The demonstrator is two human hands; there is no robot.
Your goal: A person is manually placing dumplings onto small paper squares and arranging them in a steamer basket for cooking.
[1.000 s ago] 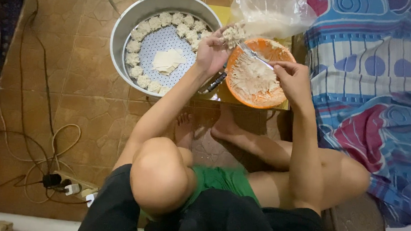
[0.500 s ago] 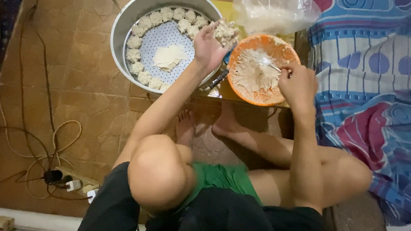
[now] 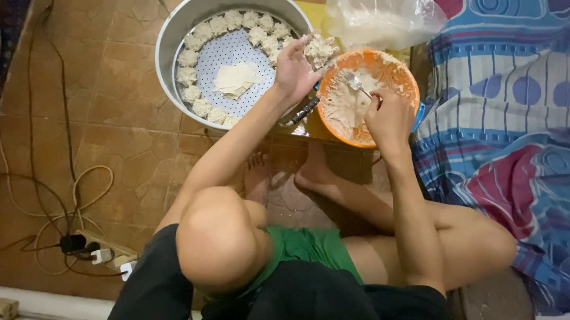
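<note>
Orange bowl (image 3: 396, 74) under spoon-clasping right grip (image 3: 388, 117); left grip (image 3: 295, 68) cupping dumpling (image 3: 319, 49); clear bag (image 3: 383, 18) behind

The left hand (image 3: 297, 67) now sits lifted between the round metal steamer tray (image 3: 174, 34) and the orange bowl (image 3: 396, 71), its filled dumpling (image 3: 319, 49) raised at the fingertips over the bowl's near rim. The right hand (image 3: 388, 117) has slid toward the bowl's right edge, and its spoon (image 3: 354, 82) now digs into the pale filling (image 3: 344, 107).
</note>
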